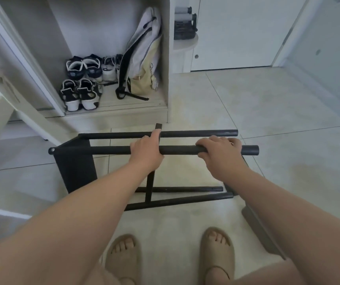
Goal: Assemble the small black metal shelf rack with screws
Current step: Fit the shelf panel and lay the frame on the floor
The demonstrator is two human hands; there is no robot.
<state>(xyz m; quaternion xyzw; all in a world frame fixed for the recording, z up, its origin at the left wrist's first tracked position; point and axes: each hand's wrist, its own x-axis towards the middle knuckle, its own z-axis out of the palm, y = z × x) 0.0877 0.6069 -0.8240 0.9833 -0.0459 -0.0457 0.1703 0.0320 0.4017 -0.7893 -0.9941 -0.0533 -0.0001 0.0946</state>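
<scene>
The black metal rack [76, 171] stands on the tiled floor in front of me, its flat side panel at the left. Two upper round tubes run rightwards from the panel, and two lower tubes [179, 189] lie near the floor. A thin flat crossbar [150, 186] runs between upper and lower tubes. My left hand [146, 150] grips the near upper tube [249, 150] around its middle, thumb raised against the crossbar's top. My right hand [219, 153] grips the same tube close to its free right end. No screws are visible.
An open white cabinet [168, 79] behind the rack holds several pairs of sneakers [81, 93] and a leaning backpack [142, 58]. A white chair frame [11, 103] stands at the left. Another dark panel [263, 231] lies on the floor at the right. My sandalled feet [124, 256] stand below.
</scene>
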